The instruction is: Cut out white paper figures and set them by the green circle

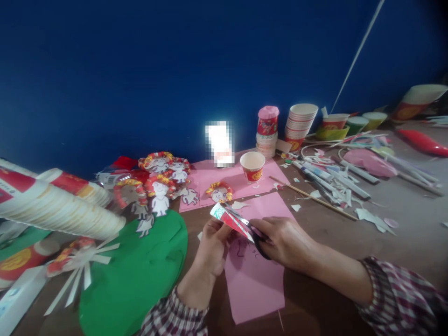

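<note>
The left hand (212, 247) pinches a cut piece of paper cup (229, 219), red and white with green marks, between thumb and fingers, holding it up over a pink sheet (254, 280). The right hand (285, 242) has its fingers clenched through the dark handles of scissors (245, 226), whose blades lie against the cup piece; how far apart the blades are cannot be told.

Beyond the hands, one open paper cup (252, 166) stands upright on a second pink sheet (224, 179); its inside looks bare. Behind it stands a short stack of cups (267, 130) with a pink cap on top, and next to that a taller, tilted stack of nested cups (299, 122). Farther right lie several bowls (345, 126), red, green and yellow. At far left a long stack of cups (52, 205) lies on its side.

Paper dolls with red and yellow curls (159, 182) rest near a green sheet (136, 275). Scraps, paper strips and a thin stick (311, 198) litter the brown table (402, 224), which stands against a deep blue wall (140, 70).
</note>
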`<state>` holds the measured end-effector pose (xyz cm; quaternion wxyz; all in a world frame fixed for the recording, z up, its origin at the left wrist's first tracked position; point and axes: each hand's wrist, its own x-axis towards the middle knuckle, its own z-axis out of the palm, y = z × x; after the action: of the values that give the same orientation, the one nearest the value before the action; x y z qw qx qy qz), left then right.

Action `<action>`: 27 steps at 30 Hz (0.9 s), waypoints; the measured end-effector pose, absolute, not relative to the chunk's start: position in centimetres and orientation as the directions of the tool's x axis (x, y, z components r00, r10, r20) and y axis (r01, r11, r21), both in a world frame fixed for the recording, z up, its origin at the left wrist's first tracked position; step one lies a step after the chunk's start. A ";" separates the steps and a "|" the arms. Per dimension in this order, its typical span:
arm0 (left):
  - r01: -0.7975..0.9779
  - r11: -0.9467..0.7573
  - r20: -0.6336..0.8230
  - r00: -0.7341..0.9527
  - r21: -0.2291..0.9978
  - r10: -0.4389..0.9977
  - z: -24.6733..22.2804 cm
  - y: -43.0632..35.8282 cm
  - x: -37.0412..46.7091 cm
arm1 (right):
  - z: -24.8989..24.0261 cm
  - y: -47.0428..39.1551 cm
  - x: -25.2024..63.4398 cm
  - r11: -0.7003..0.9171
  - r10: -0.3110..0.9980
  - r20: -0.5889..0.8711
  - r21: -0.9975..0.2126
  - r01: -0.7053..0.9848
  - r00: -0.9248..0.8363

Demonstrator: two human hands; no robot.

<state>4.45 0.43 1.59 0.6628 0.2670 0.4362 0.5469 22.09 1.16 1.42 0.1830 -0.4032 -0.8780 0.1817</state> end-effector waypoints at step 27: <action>-0.531 0.267 -0.274 0.068 0.804 0.959 1.6 0.6 3.9 | 2.0 1.1 22.1 0.617 0.760 0.146 -0.469 0.632 -0.633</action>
<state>3.87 0.56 1.60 0.6824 0.2612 0.4098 0.5460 22.15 1.07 2.03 0.1677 -0.3942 -0.8833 0.1906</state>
